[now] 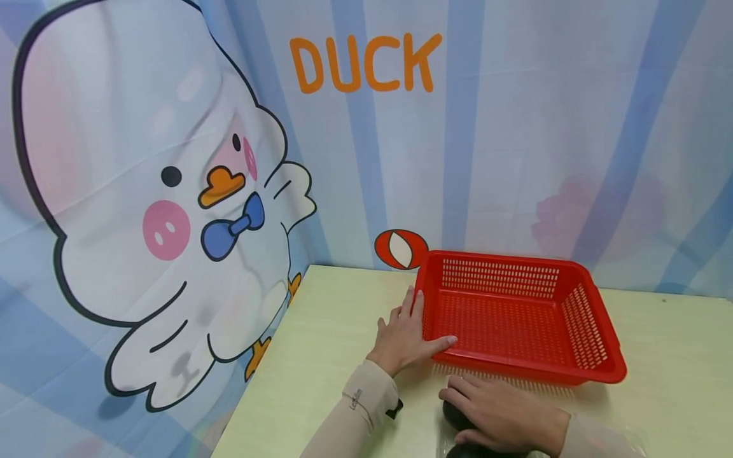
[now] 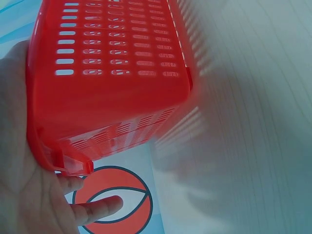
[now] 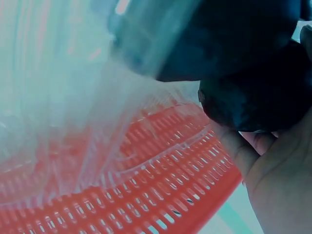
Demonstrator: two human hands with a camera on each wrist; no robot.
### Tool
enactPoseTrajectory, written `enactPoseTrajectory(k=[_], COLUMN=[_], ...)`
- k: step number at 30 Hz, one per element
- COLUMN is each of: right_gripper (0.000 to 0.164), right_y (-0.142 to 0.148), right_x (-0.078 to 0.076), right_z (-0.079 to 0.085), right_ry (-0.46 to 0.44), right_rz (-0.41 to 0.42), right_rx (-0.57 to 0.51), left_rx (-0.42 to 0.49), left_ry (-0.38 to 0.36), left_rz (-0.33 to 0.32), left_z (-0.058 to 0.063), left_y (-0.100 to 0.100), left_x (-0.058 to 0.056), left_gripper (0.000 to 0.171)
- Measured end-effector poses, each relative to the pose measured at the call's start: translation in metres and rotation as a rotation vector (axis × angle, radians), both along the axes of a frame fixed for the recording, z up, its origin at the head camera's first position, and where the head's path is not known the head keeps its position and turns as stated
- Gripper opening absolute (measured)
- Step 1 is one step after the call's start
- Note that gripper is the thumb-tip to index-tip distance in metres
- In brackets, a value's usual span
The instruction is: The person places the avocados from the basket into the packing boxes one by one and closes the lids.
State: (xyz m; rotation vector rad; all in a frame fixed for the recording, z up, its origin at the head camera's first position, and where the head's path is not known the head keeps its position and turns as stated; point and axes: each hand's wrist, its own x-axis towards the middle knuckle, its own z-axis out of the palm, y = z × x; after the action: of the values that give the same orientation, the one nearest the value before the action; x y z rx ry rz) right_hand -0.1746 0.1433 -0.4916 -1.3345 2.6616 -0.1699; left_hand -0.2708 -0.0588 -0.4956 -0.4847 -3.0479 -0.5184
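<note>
A red plastic basket (image 1: 498,312) with slotted walls stands on the table near the back wall. At its near left corner my left hand (image 1: 401,340) rests on the rim, fingers straight along the left side and thumb over the near edge. In the left wrist view two fingertips (image 2: 112,205) reach past the basket corner. In front of the basket my right hand (image 1: 506,410) curls its fingers round a dark, rounded object (image 3: 256,97); I cannot tell its kind. A second dark object (image 3: 234,34) is right beside it, with a clear plastic bag (image 3: 58,97) about them.
The pale wood-grain table (image 1: 332,318) runs back to a cloth wall hanging (image 1: 492,127) printed with a duck and stripes. Another hanging face closes off the left side. The basket's raised rim (image 1: 613,356) stands just beyond my right hand.
</note>
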Motion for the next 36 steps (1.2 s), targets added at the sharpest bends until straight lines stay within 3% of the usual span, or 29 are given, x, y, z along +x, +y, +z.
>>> enactPoseTrajectory(k=[6, 20, 36], right_gripper=[0.064, 0.064, 0.062], right_y=[-0.0005, 0.0017, 0.0035], right_x=[0.0016, 0.0005, 0.0005], right_z=[0.0065, 0.0026, 0.0012], right_ry=[-0.036, 0.061, 0.054], right_rz=[-0.014, 0.046, 0.079], right_rx=[0.053, 0.008, -0.027], left_rx=[0.005, 0.013, -0.009], left_ry=[-0.001, -0.001, -0.003], left_rz=[0.002, 0.002, 0.004], left_z=[-0.0005, -0.0002, 0.0013], left_y=[0.0000, 0.0005, 0.0002], left_x=[0.0000, 0.0007, 0.0010], left_gripper=[0.117, 0.117, 0.116])
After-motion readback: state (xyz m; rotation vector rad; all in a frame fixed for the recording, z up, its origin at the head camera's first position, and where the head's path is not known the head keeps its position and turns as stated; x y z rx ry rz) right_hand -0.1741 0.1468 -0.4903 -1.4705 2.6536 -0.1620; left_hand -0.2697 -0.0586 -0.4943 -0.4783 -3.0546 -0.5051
